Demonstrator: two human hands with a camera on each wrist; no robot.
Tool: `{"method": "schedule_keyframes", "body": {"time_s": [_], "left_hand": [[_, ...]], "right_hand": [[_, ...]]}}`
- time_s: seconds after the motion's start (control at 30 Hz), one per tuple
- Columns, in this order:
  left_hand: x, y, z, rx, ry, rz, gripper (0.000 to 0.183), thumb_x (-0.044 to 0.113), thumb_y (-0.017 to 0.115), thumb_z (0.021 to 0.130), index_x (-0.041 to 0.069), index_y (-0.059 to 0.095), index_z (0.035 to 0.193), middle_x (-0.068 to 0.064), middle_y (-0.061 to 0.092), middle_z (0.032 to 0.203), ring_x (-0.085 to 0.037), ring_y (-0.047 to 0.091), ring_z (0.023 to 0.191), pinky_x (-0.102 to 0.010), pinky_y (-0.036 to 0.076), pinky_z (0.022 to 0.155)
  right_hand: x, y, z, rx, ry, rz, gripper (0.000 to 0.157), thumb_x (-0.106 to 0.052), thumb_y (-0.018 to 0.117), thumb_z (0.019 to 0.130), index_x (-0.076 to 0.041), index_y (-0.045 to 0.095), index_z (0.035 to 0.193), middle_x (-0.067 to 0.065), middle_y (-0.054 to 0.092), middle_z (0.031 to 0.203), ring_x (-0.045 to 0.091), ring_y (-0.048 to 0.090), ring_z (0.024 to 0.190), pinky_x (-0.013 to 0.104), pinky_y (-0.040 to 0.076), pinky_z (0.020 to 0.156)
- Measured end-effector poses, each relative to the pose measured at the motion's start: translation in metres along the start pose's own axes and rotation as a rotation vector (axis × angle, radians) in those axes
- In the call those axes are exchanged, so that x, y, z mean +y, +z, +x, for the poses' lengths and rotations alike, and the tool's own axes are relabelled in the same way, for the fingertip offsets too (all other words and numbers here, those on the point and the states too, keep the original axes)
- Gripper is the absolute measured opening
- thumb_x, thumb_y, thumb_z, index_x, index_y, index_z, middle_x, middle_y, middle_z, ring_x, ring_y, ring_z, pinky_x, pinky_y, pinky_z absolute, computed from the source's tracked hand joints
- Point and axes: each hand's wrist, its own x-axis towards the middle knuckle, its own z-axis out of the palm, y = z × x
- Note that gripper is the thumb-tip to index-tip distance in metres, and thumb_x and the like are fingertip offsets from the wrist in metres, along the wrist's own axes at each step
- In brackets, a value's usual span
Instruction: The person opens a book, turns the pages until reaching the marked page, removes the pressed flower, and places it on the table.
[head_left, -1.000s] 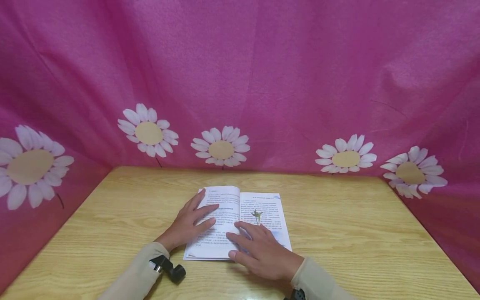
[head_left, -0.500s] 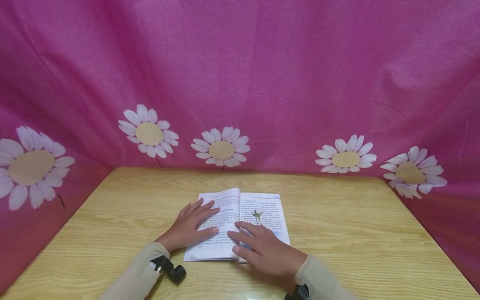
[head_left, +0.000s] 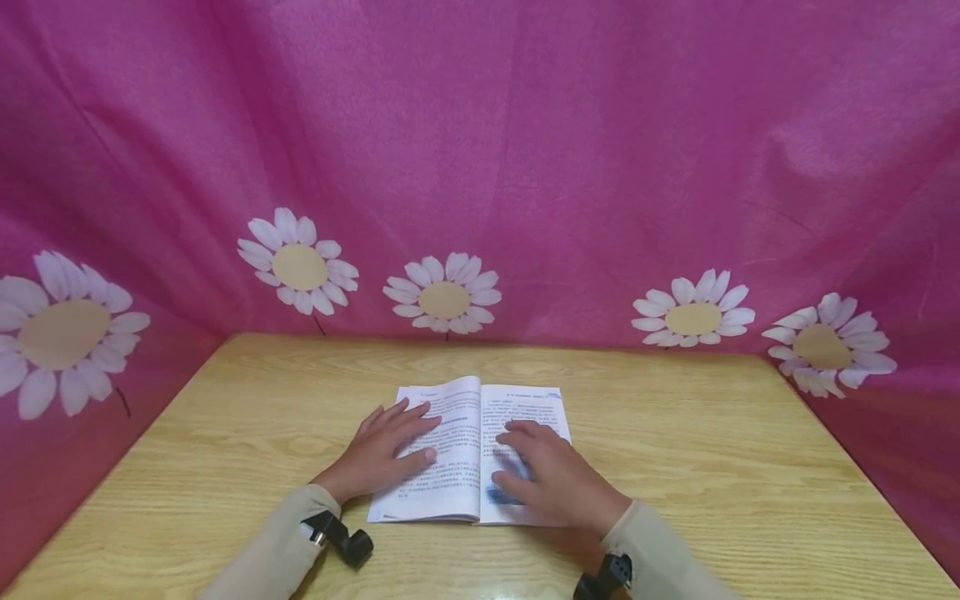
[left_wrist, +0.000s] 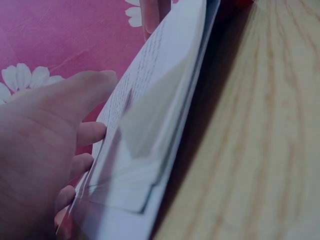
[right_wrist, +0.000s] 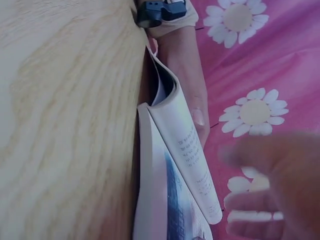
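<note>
An open book (head_left: 450, 492) lies on the wooden table, its left pages bulging up near the spine. My left hand (head_left: 386, 454) rests on the left page with fingers straight and spread; in the left wrist view the book's lower edge (left_wrist: 132, 195) shows beside it, its page corners lifted. Over the right page, my right hand (head_left: 562, 479) hovers with spread, slightly bent fingers. In the right wrist view that same hand (right_wrist: 280, 185) is blurred and stands apart from the book, nothing visible in it. The green sprig is out of sight in all current views.
The wooden table (head_left: 675, 433) extends on all sides of the book. A pink cloth (head_left: 562, 167) with printed white daisies hangs round its back and sides. Each sleeved wrist bears a black camera mount (head_left: 341, 537).
My right hand has moved from the spine rightward over the right page, where the green sprig was seen before. My left hand shifted slightly early on, then stayed on the left page.
</note>
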Motion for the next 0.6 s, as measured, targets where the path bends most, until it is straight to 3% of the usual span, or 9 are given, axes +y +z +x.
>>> {"method": "schedule_keyframes", "body": {"time_s": [0.27, 0.47, 0.6], "left_hand": [[0.0005, 0.0006, 0.0004, 0.004, -0.01, -0.003, 0.059, 0.058, 0.051, 0.093, 0.028, 0.047, 0.144, 0.003, 0.031, 0.156, -0.027, 0.012, 0.147, -0.052, 0.001, 0.116], [-0.0004, 0.0011, 0.0003, 0.011, -0.006, -0.008, 0.058, 0.055, 0.052, 0.093, 0.027, 0.047, 0.144, 0.002, 0.032, 0.156, -0.028, 0.013, 0.147, -0.053, 0.001, 0.116], [-0.0008, 0.0016, 0.0005, 0.018, 0.003, -0.008, 0.058, 0.054, 0.052, 0.093, 0.026, 0.048, 0.144, 0.0, 0.033, 0.155, -0.029, 0.014, 0.147, -0.054, 0.001, 0.115]], "right_hand": [[-0.0009, -0.0081, 0.0012, 0.121, 0.256, -0.038, 0.023, -0.021, 0.075, 0.076, -0.013, 0.07, 0.097, 0.012, 0.049, 0.139, 0.033, 0.041, 0.13, 0.055, 0.035, 0.105], [0.0002, -0.0107, 0.0001, 0.114, 0.291, -0.131, 0.01, -0.02, 0.076, 0.072, -0.017, 0.067, 0.076, 0.017, 0.05, 0.138, 0.038, 0.04, 0.13, 0.06, 0.033, 0.102], [0.0011, -0.0101, -0.0002, 0.089, 0.306, -0.173, 0.01, -0.02, 0.076, 0.072, -0.018, 0.067, 0.072, 0.018, 0.051, 0.137, 0.039, 0.04, 0.129, 0.062, 0.032, 0.103]]}}
